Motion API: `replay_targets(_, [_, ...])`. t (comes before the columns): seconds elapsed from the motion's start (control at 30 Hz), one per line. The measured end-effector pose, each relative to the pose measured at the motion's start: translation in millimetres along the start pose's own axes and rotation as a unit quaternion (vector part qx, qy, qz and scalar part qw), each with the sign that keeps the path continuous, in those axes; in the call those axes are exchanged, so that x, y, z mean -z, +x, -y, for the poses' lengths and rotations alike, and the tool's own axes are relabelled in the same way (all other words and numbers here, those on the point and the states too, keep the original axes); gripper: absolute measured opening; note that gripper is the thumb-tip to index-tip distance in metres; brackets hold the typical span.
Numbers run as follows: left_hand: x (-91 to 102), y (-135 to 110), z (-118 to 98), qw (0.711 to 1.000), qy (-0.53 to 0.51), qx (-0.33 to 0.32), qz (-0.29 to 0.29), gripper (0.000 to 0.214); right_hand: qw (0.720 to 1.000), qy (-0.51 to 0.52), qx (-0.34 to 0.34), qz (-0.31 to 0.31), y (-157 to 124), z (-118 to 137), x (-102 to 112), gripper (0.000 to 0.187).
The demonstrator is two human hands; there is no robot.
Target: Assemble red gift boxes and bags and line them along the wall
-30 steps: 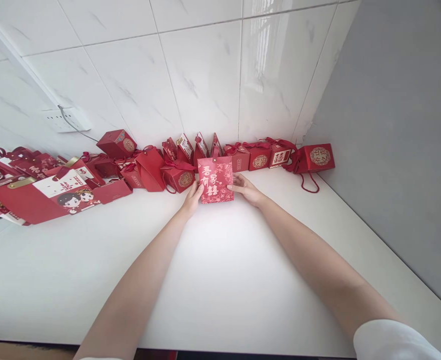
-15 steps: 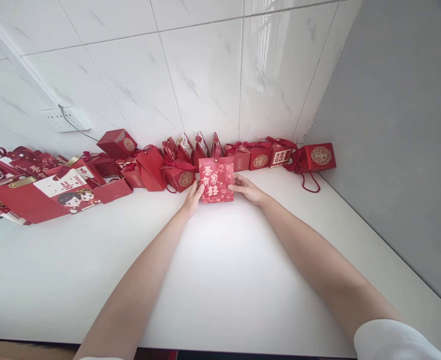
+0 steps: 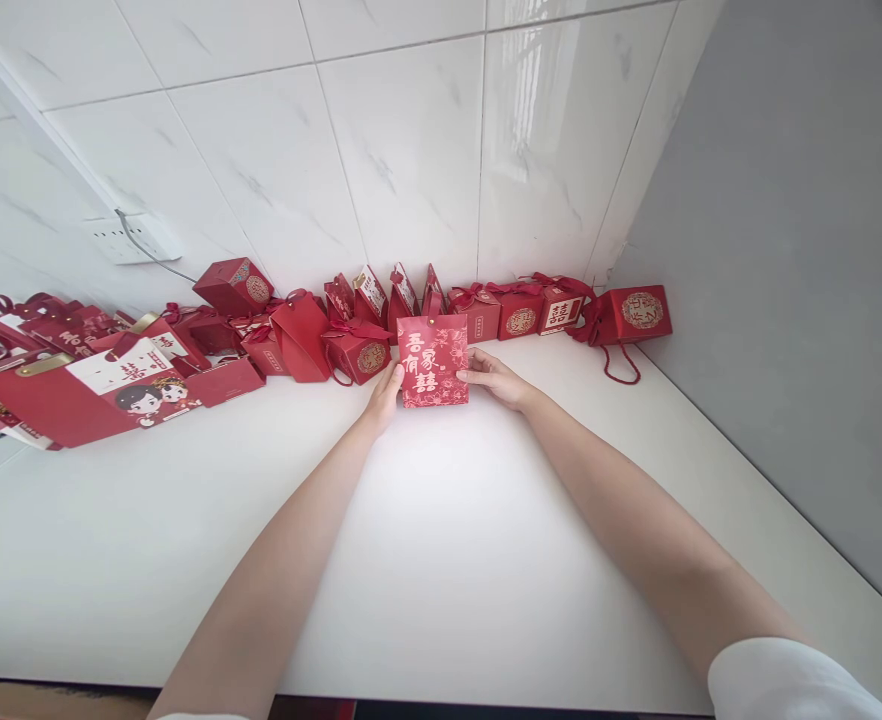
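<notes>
A flat red paper bag (image 3: 432, 361) with pale Chinese characters and a flower pattern stands upright on the white counter (image 3: 441, 560). My left hand (image 3: 383, 397) grips its left edge, thumb on the front. My right hand (image 3: 495, 378) pinches its right edge with the fingers curled round it. Both arms reach far forward, towards the row of red boxes at the wall.
A long row of red gift boxes and bags lines the tiled wall, among them a ribboned box (image 3: 357, 352), a box with a gold medallion (image 3: 630, 313) and a large flat box with cartoon figures (image 3: 88, 392). A wall socket (image 3: 130, 239) sits at the left. A grey panel (image 3: 801, 300) bounds the right.
</notes>
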State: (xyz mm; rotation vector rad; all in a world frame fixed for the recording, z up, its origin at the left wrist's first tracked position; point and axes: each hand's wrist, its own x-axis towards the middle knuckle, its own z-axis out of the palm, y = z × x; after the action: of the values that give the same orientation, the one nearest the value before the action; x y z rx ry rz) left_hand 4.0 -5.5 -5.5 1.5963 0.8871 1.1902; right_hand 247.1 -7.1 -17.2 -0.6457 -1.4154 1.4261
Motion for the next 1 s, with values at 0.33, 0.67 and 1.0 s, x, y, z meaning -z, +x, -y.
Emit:
replay_targets(0.33, [3.2, 5.0, 6.7, 0.999, 0.039, -0.005, -0.013, 0.051, 1.000, -0.006, -0.004, -0.010, 0.3, 2.0, -1.7, 0.044])
replay_targets(0.67, [7.4, 5.8, 13.6, 0.972, 0.202, -0.045, -0.114, 0.065, 0.999, -0.032, -0.017, -0.034, 4.8, -6.8, -5.9, 0.033])
replay_targets(1.0, [-0.5, -3.6, 1.8, 0.971, 0.239, 0.010, -0.003, 0.129, 0.999, -0.028, -0.023, -0.014, 1.7, -1.1, -3.6, 0.033])
